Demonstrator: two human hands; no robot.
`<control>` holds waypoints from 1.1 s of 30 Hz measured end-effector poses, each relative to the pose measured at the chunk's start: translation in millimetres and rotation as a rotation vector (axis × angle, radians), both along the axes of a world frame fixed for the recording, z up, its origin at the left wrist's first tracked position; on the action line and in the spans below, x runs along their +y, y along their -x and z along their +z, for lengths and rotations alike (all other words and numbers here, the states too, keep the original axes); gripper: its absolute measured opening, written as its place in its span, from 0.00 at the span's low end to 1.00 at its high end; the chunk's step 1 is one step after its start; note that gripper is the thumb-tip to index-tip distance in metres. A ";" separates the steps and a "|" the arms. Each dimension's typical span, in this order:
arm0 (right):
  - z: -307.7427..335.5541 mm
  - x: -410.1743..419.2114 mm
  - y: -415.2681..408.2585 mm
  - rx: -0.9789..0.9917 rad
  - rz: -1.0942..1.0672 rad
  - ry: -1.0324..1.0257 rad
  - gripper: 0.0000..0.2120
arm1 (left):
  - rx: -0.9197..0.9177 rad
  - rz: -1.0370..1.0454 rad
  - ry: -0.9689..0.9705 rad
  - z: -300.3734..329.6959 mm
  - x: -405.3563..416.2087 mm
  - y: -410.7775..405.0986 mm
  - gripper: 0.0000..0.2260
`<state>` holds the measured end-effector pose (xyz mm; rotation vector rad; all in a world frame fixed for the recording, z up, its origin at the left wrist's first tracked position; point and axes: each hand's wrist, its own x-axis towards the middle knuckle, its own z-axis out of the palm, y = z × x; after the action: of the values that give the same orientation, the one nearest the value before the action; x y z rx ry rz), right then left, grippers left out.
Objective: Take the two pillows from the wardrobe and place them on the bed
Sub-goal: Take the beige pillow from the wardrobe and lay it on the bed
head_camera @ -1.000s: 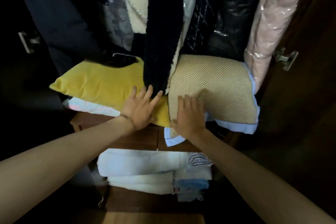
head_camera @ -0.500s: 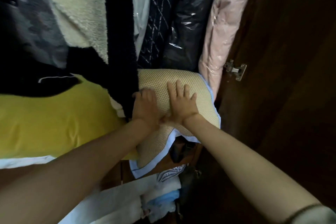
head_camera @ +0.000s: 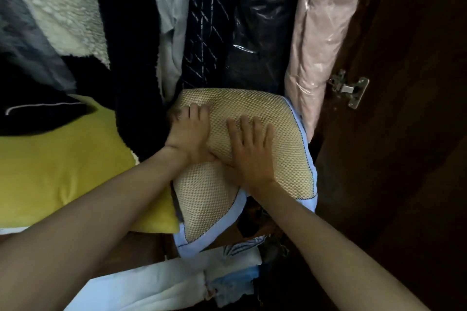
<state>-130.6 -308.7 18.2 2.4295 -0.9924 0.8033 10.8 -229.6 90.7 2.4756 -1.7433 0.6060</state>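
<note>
A beige mesh pillow (head_camera: 275, 131) with a light blue border lies on the wardrobe shelf under the hanging clothes, its front corner over the shelf edge. My left hand (head_camera: 190, 134) grips its upper left part, fingers curled into the mesh next to a dark fleece garment. My right hand (head_camera: 251, 153) lies flat on the pillow's middle with fingers spread and the thumb pressed into a fold. A yellow pillow (head_camera: 63, 166) lies to the left on the same shelf, partly under dark clothing and my left forearm.
Hanging clothes fill the back: a cream and dark fleece garment (head_camera: 121, 58), plastic-covered dark coats (head_camera: 257, 33), a pink padded coat (head_camera: 318, 40). The dark wardrobe door with a metal hinge (head_camera: 350, 88) stands at the right. Folded white and blue linen (head_camera: 164, 283) sits below.
My left hand left the yellow pillow and joined the right on the beige pillow. Both hands have slid further up it, and the view has come closer.
</note>
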 end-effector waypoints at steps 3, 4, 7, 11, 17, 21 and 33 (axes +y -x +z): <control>-5.6 -4.1 7.1 0.000 0.049 0.004 0.42 | -0.027 0.019 0.004 -0.5 -2.2 3.5 0.55; -6.1 -4.9 10.3 0.004 0.068 -0.010 0.41 | -0.042 0.024 0.002 -1.2 -1.4 5.5 0.54; -5.4 -1.7 21.3 0.019 0.091 -0.048 0.34 | -0.064 0.025 -0.001 -3.5 6.0 15.6 0.51; -16.5 9.3 41.5 -0.007 0.129 -0.066 0.25 | -0.130 0.006 0.010 -10.5 21.3 37.7 0.49; -39.1 27.7 76.4 -0.112 0.158 0.016 0.14 | -0.234 0.011 -0.019 -28.3 42.5 73.9 0.51; -48.6 41.3 100.4 -0.223 0.211 0.050 0.07 | -0.234 -0.033 -0.161 -24.5 62.2 91.9 0.50; -69.8 97.4 147.6 -0.313 0.238 -0.334 0.06 | 0.238 -0.170 -0.209 70.4 -34.1 17.4 0.37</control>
<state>-278.2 -211.2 -51.6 2.8042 -1.0275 1.2147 -6.6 -263.8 161.1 2.3696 -1.9777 0.1146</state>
